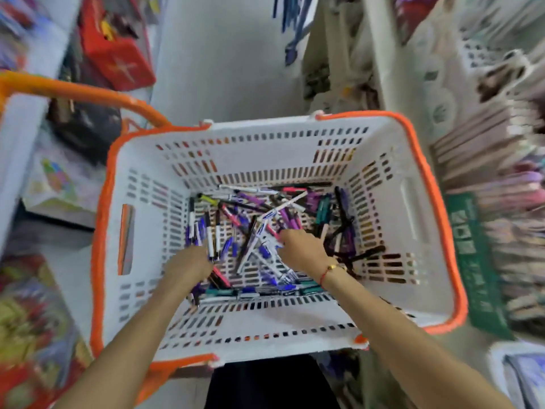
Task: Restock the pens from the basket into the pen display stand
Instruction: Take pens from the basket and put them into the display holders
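In front of me, mid-frame, stands the white slotted plastic basket with orange rim; many mixed blue, purple, black pens lie jumbled on its bottom.

pens heaped in basket, shelves right of it

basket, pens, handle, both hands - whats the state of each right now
basket: upright, open-topped, pens loose on its floor
pens: jumbled heap, not sorted
orange handle: swung out past the rim
left hand: down among the pens, grip unclear
right hand: reaching into the pens, grip unclear
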A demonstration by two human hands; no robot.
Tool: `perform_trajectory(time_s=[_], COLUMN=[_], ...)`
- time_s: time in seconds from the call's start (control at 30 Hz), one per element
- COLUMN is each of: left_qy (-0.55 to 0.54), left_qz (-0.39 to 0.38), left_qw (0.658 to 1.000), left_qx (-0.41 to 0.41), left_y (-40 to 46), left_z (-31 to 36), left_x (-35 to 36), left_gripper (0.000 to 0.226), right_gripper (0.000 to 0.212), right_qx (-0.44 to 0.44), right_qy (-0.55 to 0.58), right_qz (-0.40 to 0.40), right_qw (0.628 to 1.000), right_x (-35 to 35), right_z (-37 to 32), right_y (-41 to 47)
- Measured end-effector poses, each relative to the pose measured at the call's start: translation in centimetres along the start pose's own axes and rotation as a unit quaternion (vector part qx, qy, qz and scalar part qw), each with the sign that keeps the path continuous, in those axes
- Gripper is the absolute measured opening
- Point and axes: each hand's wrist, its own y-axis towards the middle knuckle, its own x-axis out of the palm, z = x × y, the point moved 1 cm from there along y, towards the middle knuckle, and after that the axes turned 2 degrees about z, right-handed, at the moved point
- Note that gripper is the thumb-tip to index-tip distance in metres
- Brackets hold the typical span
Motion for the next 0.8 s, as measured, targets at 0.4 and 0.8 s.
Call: perform_trajectory(time_s=[0.4,0.8], left_qy=[-0.016,0.123], left_qz=[0.056,0.12], left_qw=[0.998,0.985], left_qx=[-0.03,0.025], left_y=[2.6,2.8], left_z=[0.2,1.7], left_x=[2.4,2.9], left_gripper=[0.068,0.056], right_gripper=[0.101,0.081], right_qx=[0.051,-0.042], right_qy=[-0.047,-0.284], right_qz=[0.136,0.168], right_qw=[0.988,0.943], right_x=[5.6,4.4], right_z=[-5.6,-1.8], right_y=[5.9,6.0])
